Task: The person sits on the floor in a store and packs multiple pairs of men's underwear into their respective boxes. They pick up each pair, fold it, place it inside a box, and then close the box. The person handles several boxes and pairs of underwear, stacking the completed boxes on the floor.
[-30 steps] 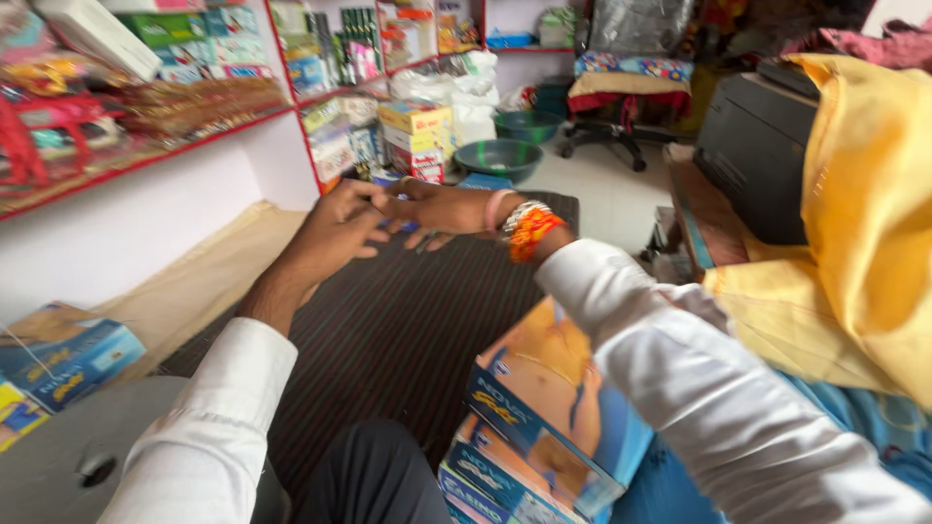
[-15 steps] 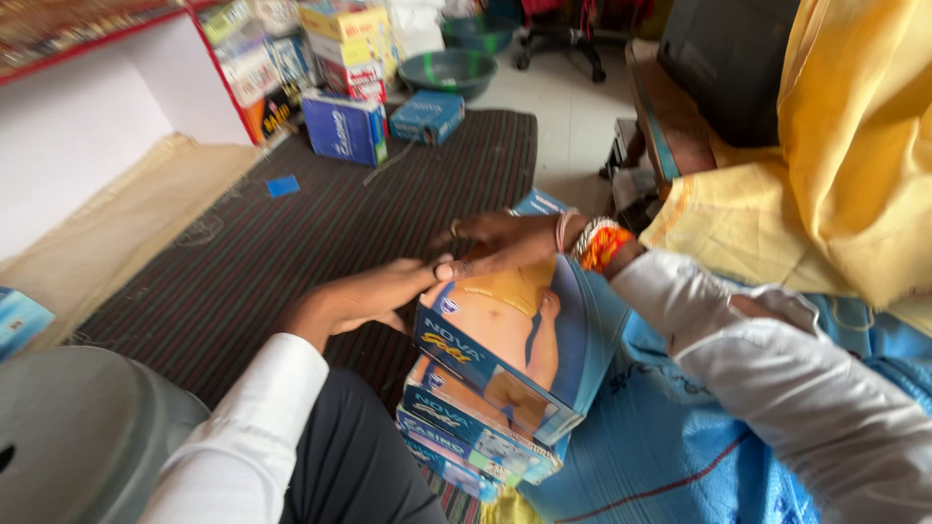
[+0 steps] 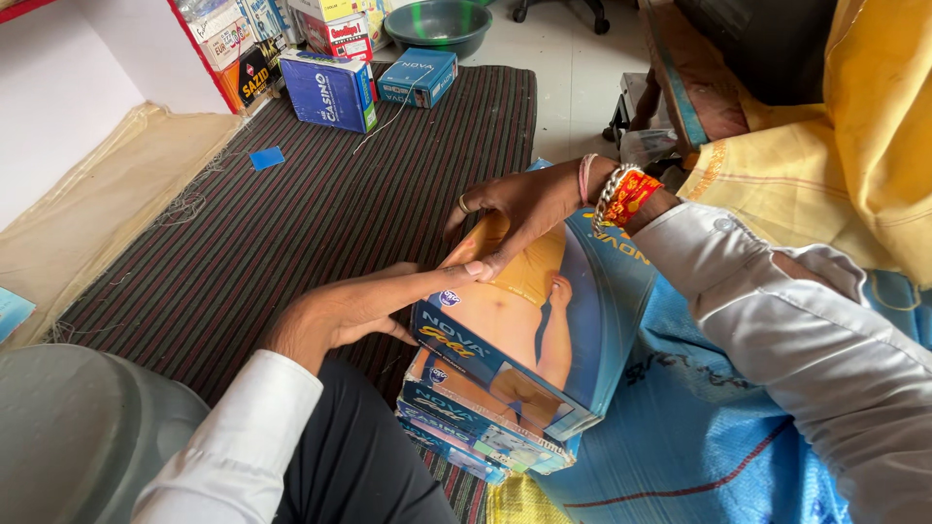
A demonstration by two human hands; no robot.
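The left hand (image 3: 354, 309) pressed flat, fingers extended, against the top box (image 3: 529, 320) of the stack; the right hand (image 3: 524, 209) curled over that box's far edge, gripping it.

A striped floor mat (image 3: 291, 223) is spread out; at its far edge two blue boxes (image 3: 330, 89) are set, with a green basin (image 3: 437, 24) beyond them.

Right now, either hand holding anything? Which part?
Both hands on the top box of the stack: right hand over its far top edge, left hand against its near left side.
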